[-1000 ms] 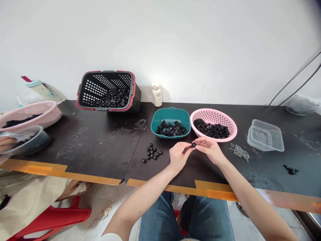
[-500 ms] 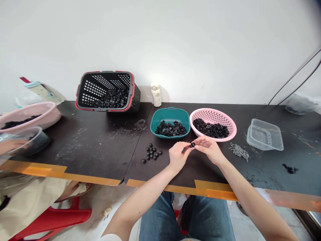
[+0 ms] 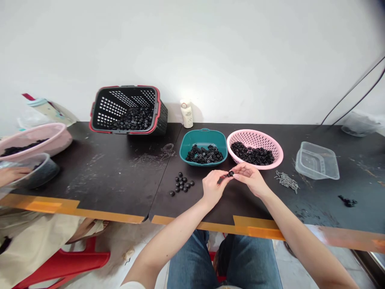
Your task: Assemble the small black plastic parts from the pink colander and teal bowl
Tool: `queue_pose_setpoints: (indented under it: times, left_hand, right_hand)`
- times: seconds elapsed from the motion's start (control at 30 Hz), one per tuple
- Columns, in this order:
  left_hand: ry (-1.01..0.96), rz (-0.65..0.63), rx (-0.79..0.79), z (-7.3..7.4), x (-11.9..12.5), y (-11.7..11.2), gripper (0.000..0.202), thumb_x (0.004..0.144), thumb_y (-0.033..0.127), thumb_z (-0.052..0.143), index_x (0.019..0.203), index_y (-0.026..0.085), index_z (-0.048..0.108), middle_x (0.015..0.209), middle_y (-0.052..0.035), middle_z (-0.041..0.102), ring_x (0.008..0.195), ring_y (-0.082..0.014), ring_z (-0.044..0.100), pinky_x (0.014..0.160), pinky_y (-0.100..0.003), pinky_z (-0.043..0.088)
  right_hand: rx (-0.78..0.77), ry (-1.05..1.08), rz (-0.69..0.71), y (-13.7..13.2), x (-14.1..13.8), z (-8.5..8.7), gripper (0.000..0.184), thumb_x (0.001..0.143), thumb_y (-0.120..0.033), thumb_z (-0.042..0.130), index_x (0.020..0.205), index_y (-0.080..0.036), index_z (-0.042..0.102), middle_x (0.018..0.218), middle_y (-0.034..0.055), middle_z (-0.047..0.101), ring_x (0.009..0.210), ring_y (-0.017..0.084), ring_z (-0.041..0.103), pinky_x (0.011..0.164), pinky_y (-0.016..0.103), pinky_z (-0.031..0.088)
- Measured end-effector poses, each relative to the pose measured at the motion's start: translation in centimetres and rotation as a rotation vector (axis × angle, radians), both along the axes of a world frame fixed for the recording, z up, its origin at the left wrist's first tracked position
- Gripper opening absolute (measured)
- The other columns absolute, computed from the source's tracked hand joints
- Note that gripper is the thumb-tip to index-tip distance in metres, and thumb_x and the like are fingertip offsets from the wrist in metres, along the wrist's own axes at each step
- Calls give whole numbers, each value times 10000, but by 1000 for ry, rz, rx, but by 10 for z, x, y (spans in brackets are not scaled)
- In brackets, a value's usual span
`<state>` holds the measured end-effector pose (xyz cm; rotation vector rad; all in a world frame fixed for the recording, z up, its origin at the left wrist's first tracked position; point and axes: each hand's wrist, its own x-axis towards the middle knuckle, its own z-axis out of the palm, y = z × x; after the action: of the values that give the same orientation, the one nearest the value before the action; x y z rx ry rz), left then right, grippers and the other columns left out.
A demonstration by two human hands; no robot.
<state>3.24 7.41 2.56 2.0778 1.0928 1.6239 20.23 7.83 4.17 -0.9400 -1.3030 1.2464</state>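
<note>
My left hand [image 3: 213, 187] and my right hand [image 3: 252, 179] meet above the black table [image 3: 120, 176], just in front of the bowls. Both pinch one small black round part [image 3: 231, 174] between their fingertips. A thin dark pin seems to lie in my left fingers. Behind the hands stand a teal bowl [image 3: 192, 141] and a pink perforated basket [image 3: 272, 143], each holding several black parts. A cluster of several finished black caps [image 3: 182, 184] lies on the table left of my left hand.
A pile of grey pins [image 3: 286, 181] and a clear plastic tub [image 3: 317, 161] lie to the right. A tipped black-and-red basket [image 3: 130, 109] and a white bottle [image 3: 187, 114] stand by the wall. At the far left, another person's hand [image 3: 10, 175] rests by a clear bowl [image 3: 45, 170] and pink basin [image 3: 51, 134].
Both hands stay pinched on the small part with hardly any shift. The other person's hand at the far left has moved slightly at the clear bowl.
</note>
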Motion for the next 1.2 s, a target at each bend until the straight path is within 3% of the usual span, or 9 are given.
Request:
queue_pose_setpoints:
  times: [0.53, 0.73, 0.87, 1.07, 1.2]
  left_hand:
    - [50, -11, 50, -4, -2, 3, 125, 816, 295, 648, 842, 173, 650, 775, -28, 689, 697, -140, 629, 647, -267, 503]
    - [147, 1, 59, -7, -3, 4, 87, 840, 256, 613, 839, 172, 634, 775, -30, 682, 700, -144, 615, 650, -269, 490]
    - [177, -1, 45, -8, -2, 4, 83, 845, 247, 603, 817, 171, 619, 763, -23, 669, 697, -139, 604, 652, -264, 486]
    - [69, 0, -73, 0, -1, 2, 231, 827, 292, 630, 1037, 196, 619, 878, -23, 637, 709, -106, 598, 675, -237, 517]
    - [78, 16, -74, 2, -1, 1, 247, 839, 305, 613, 1070, 226, 648, 880, -25, 605, 733, -105, 598, 697, -233, 520]
  right_hand:
    - [-49, -45, 33, -2, -1, 3, 207, 682, -325, 764, 829, -213, 668, 791, 26, 704, 740, 177, 663, 759, 345, 528]
    - [-83, -39, 2, -5, -8, 1, 322, 576, -301, 833, 834, -209, 664, 811, 23, 705, 753, 174, 657, 798, 366, 531]
    - [-126, -14, -5, -4, -13, -3, 299, 599, -313, 820, 831, -206, 664, 786, 22, 699, 752, 167, 651, 792, 356, 528]
    - [-223, 153, 16, -2, -12, -2, 307, 653, -341, 783, 895, -211, 647, 827, 24, 704, 802, 182, 669, 813, 376, 536]
    - [-236, 216, 54, -2, -11, -1, 249, 691, -336, 759, 873, -227, 630, 830, 2, 700, 786, 171, 679, 818, 379, 546]
